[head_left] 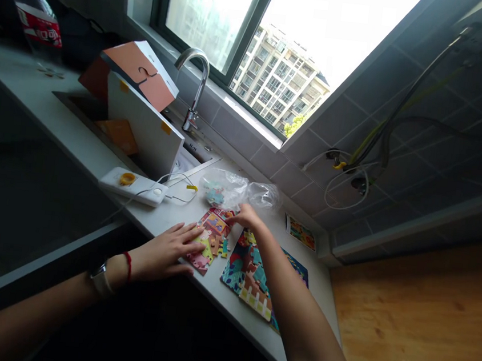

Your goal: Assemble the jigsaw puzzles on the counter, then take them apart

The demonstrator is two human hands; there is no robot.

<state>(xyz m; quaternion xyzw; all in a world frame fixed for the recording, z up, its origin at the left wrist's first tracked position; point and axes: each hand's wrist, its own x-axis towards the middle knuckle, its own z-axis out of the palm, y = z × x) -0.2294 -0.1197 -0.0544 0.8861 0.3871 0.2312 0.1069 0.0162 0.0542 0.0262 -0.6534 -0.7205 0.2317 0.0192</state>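
My left hand (173, 248) lies flat with fingers stretched out over the left side of a partly assembled jigsaw puzzle (215, 222) in red, yellow and pink. At the puzzle's upper right edge is my right hand (244, 216), its fingers bent and drawn together; whatever they hold, if anything, is too small to make out. Several loose puzzle pieces (222, 246) lie by the puzzle's right side. A clear plastic bag (218, 188) with more pieces sits just behind the right hand. Under my right forearm, partly hidden, is a second puzzle board (235, 269) with blue and fence-patterned parts.
A white power strip (145, 189) with a yellow tape roll (127, 179) and cable lies to the left. Boxes (144, 118) stand in the sink near the faucet (196, 89). A picture card (301, 233) lies by the wall. A cola bottle (39, 27) stands far left.
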